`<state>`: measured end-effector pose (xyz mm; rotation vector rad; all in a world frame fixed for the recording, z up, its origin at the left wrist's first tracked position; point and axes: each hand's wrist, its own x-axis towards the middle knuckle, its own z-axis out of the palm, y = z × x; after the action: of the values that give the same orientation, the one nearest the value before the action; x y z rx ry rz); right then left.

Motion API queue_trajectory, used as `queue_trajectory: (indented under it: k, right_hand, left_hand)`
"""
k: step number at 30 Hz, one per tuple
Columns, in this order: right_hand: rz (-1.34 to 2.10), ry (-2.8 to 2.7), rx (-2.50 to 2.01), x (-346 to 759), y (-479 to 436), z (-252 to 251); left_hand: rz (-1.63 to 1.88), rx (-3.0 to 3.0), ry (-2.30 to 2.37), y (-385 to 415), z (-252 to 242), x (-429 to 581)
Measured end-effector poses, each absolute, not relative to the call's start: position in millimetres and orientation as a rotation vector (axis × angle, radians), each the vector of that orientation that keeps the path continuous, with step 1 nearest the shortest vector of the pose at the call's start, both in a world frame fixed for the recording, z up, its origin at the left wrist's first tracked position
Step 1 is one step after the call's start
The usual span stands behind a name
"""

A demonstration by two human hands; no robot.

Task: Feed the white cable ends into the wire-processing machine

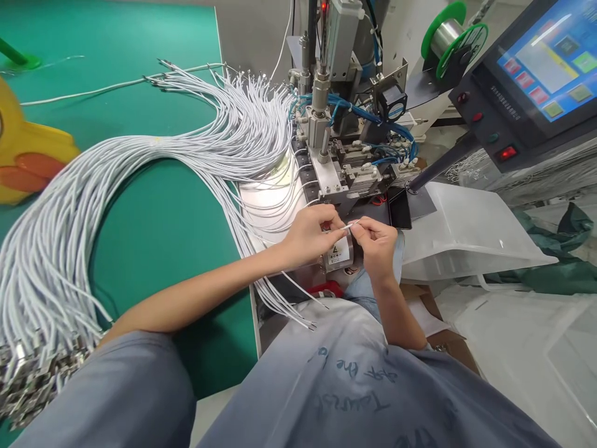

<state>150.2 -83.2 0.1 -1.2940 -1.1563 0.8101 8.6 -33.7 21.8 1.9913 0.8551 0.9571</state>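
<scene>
My left hand [313, 231] is closed in a pinch on a white cable [347, 227], close to the cable's tip. Fingertips of my right hand [374, 241] are pressed together at that same tip, a short way to the right. Both hands are in front of a machine [321, 134] with metal cylinders and blue air tubes. To their left a large bundle of white cables [153, 149] curves across the green mat, its metal connectors [41, 373] heaped at the lower left. Several loose cable ends [298, 318] hang over the table edge below my left forearm.
A control screen [550, 68] with lit buttons stands at the upper right, near a green-rimmed wire spool [448, 40]. White plastic bins [471, 230] are at the right. A yellow duck-like object [37, 149] sits at the left on the green mat [153, 249].
</scene>
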Motion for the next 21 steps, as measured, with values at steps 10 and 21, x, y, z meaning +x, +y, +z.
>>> queue_trajectory:
  k: [10, 21]
  right_hand:
    - [0.496, -1.343, -1.369, 146, -85, 3]
    - [0.453, -1.232, -1.355, 144, -76, -9]
  left_hand:
    - [1.087, 2.577, 0.783, -27, 13, 4]
    - [0.899, 2.433, 0.741, -29, 4, 5]
